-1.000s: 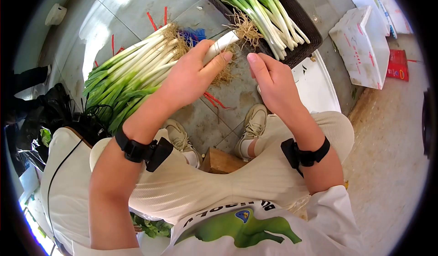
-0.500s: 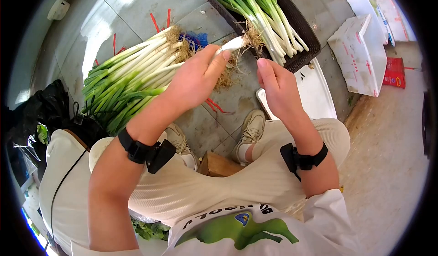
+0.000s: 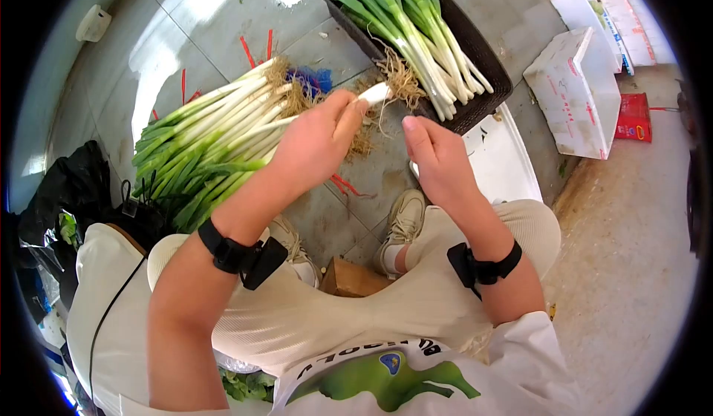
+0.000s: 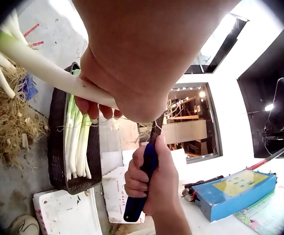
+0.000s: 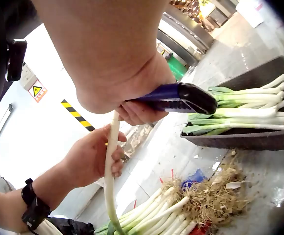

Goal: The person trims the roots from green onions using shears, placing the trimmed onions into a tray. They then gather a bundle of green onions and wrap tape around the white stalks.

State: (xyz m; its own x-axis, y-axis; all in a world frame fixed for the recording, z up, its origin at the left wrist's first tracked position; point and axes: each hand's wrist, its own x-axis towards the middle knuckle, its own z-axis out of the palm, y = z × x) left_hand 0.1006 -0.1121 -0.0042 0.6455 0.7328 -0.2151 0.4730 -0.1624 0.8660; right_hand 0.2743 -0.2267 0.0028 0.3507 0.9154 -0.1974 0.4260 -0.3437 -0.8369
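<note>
- Leek (image 3: 377, 94) is held just outside the crate (image 3: 484, 106), at its near left side, root end towards it.
- White stalk is gripped by the left hand (image 3: 316, 141), fingers curled around it; the grip is presumably set short of the roots (image 3: 402, 82) so that they are left exposed and steadied.
- Blue-handled knife (image 4: 136, 208) is clamped in the curled fingers of the right hand (image 3: 442, 160), nearer the person than the crate.
- Blade (image 4: 155, 131) is pointed up towards the root end; whether the stalk is touched cannot be told. Hands are kept close together, probably for control.
- Other leeks (image 3: 427, 52) are laid lengthwise inside the crate, white ends towards the person.
- Rooted pile (image 3: 223, 119) is spread left of the crate, with blue netting (image 3: 319, 80) between; its placement is judged handy for the left hand.
- Reach to the crate is partly obstructed by its rim and by dangling root strands.
- White tray (image 3: 509, 164) is set at the crate's near end; foam panels (image 3: 568, 93) and red packet (image 3: 633, 118) are seen to its right.
</note>
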